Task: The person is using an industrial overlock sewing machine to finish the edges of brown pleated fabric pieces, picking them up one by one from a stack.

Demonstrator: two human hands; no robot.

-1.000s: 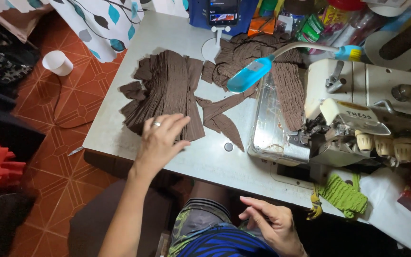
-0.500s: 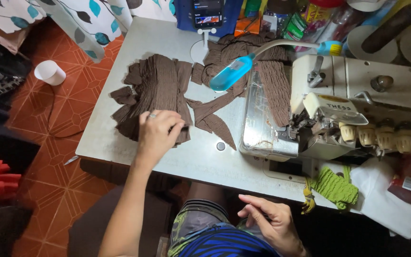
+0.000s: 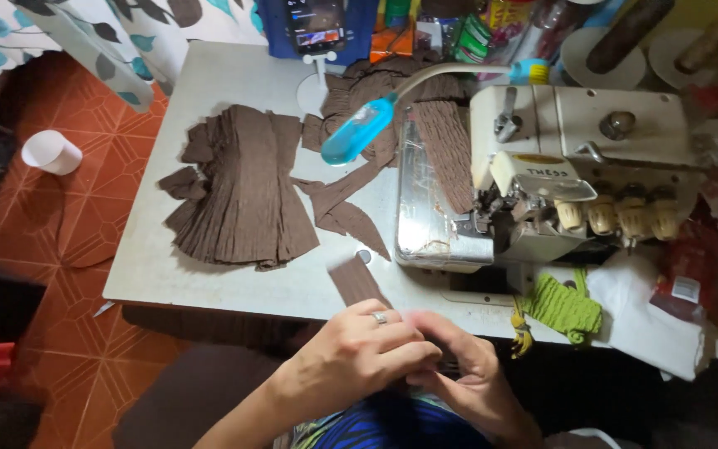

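My left hand (image 3: 357,353), with a ring on one finger, and my right hand (image 3: 467,374) are together at the near edge of the white table (image 3: 234,75). Both pinch a narrow brown fabric strip (image 3: 357,281) that rises from between the fingers onto the table edge. A stack of brown pleated fabric pieces (image 3: 238,187) lies on the table to the left. Further brown pieces (image 3: 351,199) lie beside the sewing machine (image 3: 558,183), and one lies over the machine bed (image 3: 450,154).
A blue gooseneck lamp (image 3: 359,129) leans over the table. A green knitted cloth (image 3: 565,308) and a white cloth (image 3: 650,324) hang at the right. A phone on a stand (image 3: 317,25) and clutter line the back. A white cup (image 3: 51,152) stands on the orange tile floor.
My left hand has left the brown stack and come back to my lap with a strip. It has joined the right hand. The view has shifted left.
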